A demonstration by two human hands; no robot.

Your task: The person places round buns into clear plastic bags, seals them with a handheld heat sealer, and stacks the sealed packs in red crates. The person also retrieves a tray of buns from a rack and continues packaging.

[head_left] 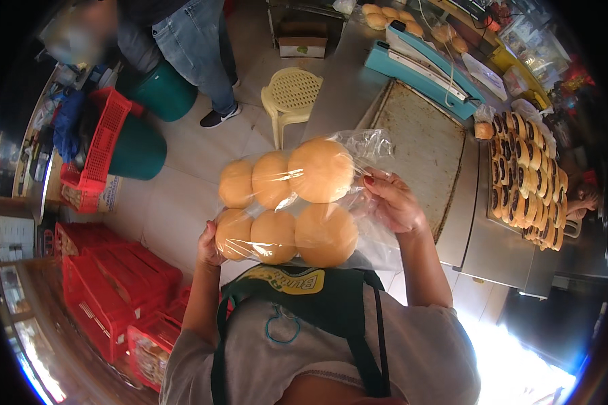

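Between my two hands hangs a clear plastic bag of buns (273, 233), held up in front of my chest. Several round golden buns lie in it in two rows. My left hand (211, 244) grips the bag's closed end on the left, its fingers partly hidden behind the buns. At the other end, my right hand (393, 200) pinches the loose, crinkled plastic of the bag's mouth between thumb and fingers.
On the steel table to the right are a baking tray (419, 145), a teal bag sealer (422, 71) and stacked dark-filled pastries (528, 179). A plastic stool (292, 91) stands ahead. Red crates (115, 283) and green bins (138, 148) line the left, where another person (189, 40) stands.
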